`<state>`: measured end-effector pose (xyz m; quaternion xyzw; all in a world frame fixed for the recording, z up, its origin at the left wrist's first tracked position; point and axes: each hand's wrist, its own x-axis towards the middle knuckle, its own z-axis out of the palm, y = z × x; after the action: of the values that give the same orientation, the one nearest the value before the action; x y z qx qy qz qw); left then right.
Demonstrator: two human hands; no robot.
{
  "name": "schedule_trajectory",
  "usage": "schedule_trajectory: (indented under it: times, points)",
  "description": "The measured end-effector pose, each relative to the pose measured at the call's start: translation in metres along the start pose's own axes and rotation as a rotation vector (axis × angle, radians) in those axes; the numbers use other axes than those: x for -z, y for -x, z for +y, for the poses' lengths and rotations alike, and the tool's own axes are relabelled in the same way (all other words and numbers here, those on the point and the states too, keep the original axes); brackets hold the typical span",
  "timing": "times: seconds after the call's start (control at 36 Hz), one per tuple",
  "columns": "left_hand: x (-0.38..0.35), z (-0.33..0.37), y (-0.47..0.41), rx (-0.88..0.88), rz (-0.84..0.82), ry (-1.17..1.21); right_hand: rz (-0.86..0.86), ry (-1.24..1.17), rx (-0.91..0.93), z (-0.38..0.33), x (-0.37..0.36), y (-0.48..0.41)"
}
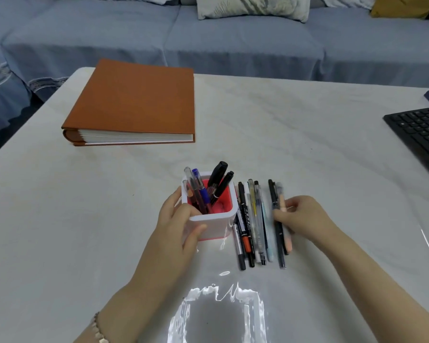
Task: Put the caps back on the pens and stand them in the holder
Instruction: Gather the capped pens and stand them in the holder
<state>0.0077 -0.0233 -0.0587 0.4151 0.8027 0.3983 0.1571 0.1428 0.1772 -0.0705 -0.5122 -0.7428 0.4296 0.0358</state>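
The holder (217, 227) sits mid-table, white outside and red inside, with a few pens (217, 174) already standing in it and leaning against the rim. The left hand (178, 219) is wrapped round its left side, thumb on the near wall. The loose pens (252, 226) lie flat in a rough row just right of it, and the closest ones are tucked up against its right wall.

The right hand (305, 219) has its fingers bent, tips on the two outermost ones, a black pen (279, 233) and a peach pen (287, 236). It's blurry there, so I honestly can't tell if it's pinching them or just touching.

There's loads of bare table (295, 134) all round. The orange album (134, 102) is well off at the far left corner, and the keyboard (421, 134) hugs the right edge, well apart from the pens.
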Motion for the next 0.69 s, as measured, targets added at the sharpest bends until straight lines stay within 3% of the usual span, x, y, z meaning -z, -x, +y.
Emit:
schedule_trajectory:
  times: [0.28, 0.33, 0.47, 0.58, 0.69]
  points:
    - [-0.003, -0.001, 0.001, 0.013, 0.019, 0.023, 0.155, -0.603, 0.546, -0.095, 0.032, 0.062]
    - [-0.003, -0.002, 0.000, 0.012, 0.014, 0.018, 0.172, -0.557, 0.574, -0.104, 0.014, 0.063]
    - [-0.002, -0.006, -0.001, -0.036, 0.014, -0.015, 0.135, -0.138, 0.517, -0.098, -0.035, 0.052]
    - [-0.002, -0.007, -0.001, -0.054, 0.036, -0.017, 0.144, -0.108, 0.608, -0.089, -0.037, 0.053]
    - [-0.002, -0.008, -0.001, -0.049, 0.036, -0.008, 0.112, -0.196, 0.577, -0.068, -0.015, 0.050]
